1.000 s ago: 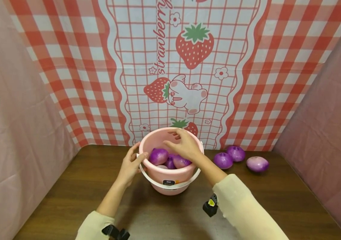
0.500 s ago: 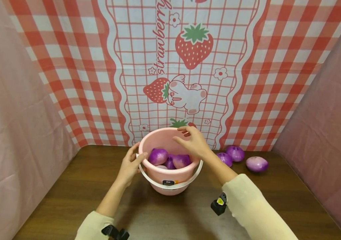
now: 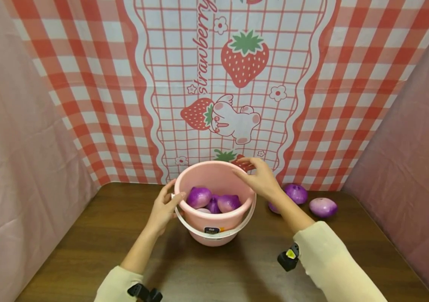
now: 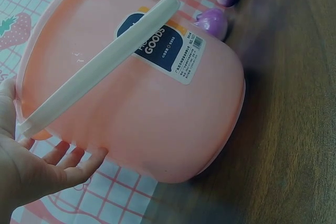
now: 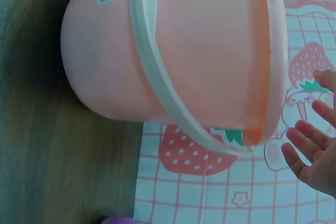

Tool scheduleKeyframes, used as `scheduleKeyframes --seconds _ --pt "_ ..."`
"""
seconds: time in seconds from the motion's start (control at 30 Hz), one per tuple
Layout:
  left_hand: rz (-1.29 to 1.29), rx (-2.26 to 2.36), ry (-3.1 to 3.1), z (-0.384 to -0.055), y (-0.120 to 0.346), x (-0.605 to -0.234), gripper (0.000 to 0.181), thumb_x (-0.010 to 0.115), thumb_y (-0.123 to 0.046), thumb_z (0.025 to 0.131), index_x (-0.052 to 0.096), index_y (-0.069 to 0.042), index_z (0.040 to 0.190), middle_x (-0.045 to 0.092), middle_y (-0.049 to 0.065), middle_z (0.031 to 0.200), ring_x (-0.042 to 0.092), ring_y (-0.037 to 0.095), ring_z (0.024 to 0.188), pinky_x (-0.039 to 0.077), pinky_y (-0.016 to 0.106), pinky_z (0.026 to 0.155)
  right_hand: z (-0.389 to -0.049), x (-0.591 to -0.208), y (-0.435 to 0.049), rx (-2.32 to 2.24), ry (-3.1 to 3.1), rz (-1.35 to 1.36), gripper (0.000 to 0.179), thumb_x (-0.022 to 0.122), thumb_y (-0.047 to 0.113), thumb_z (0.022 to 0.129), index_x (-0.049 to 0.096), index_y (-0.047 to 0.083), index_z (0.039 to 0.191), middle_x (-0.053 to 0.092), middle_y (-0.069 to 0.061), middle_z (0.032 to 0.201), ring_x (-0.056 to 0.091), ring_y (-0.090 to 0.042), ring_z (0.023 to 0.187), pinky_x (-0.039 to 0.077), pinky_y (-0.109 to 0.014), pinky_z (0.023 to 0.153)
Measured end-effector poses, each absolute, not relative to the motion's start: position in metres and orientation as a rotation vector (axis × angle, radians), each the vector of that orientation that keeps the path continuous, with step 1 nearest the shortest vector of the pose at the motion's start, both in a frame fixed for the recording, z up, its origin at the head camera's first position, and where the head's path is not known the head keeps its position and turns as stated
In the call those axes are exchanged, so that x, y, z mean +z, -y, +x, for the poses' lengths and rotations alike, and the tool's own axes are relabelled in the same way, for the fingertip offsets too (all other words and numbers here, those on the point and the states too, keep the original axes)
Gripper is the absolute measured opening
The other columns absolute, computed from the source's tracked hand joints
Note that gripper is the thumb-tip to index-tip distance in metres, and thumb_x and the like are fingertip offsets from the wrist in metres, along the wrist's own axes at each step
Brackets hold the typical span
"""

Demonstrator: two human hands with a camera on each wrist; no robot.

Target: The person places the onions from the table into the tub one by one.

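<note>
My left hand (image 3: 161, 209) grips the pink bucket (image 3: 214, 220), which stands upright just below the middle of the head frame; my thumb lies at the left of its rim and my fingers curl against the outside wall. In the left wrist view these fingers come in at the lower left, bent under the side of the bucket. My right hand (image 3: 261, 178) is near the upper right of the rim, holding nothing, with thumb and fingers spread and loosely bent. The right wrist view has those fingers at its right edge, apart from the bucket.

Inside the bucket, at the centre of the head frame, I see a purple onion on the left (image 3: 199, 197), another on the right (image 3: 229, 203), and a darker onion between them (image 3: 213, 204); a pale round thing (image 3: 203, 210) shows partly beneath them. The bucket's white handle (image 4: 105, 66) hangs down across its front, over part of the printed label (image 4: 168, 51).

On the brown wooden table (image 3: 105, 235), right of centre, sit more onions: a purple one behind my forearm (image 3: 296, 193), a paler one farther right (image 3: 323, 207), and one mostly hidden by my arm (image 3: 273, 208). A red-and-white checked cloth (image 3: 101, 84) with strawberries fills the upper frame
</note>
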State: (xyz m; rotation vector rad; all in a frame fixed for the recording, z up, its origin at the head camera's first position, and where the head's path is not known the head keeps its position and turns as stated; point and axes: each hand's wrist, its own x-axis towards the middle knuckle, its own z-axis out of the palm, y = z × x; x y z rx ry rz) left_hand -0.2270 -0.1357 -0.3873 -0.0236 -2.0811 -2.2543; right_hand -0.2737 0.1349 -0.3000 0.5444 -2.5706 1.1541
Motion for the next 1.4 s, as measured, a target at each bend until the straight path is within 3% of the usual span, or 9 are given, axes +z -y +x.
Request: scheduleKeyframes --seconds 0.3,0.77,1.4 --pt "-0.017 -2.261 2.073 -0.227 0.135 -0.388 0.057 0.06 -0.014 0.09 0.038 -0.023 0.141 0.057 0.011 0.103 0.061 0.009 0.069 0.059 0.03 0.063 -0.272 -0.297 -0.154 1.1 2.632 0.451 0.049 0.065 0.038 0.086 0.058 0.009 0.125 0.057 -0.015 0.122 0.056 -0.032 0.111 0.049 -0.048 0.092" --pt "-0.013 -2.26 2.075 -0.227 0.135 -0.387 0.057 0.06 -0.014 0.09 0.038 -0.022 0.141 0.056 0.011 0.102 0.061 0.009 0.071 0.059 0.031 0.065 -0.274 -0.302 -0.191 1.089 2.592 0.383 0.051 0.063 0.044 0.087 0.058 0.008 0.123 0.059 -0.016 0.118 0.056 -0.034 0.11 0.053 -0.047 0.086" --pt "-0.022 -2.264 2.067 -0.227 0.135 -0.388 0.056 0.06 -0.014 0.09 0.038 -0.022 0.141 0.057 0.008 0.099 0.061 0.009 0.072 0.06 0.032 0.066 -0.264 -0.309 -0.242 1.025 2.591 0.29 0.052 0.061 0.044 0.088 0.058 0.005 0.122 0.061 -0.02 0.114 0.058 -0.036 0.105 0.05 -0.051 0.089"
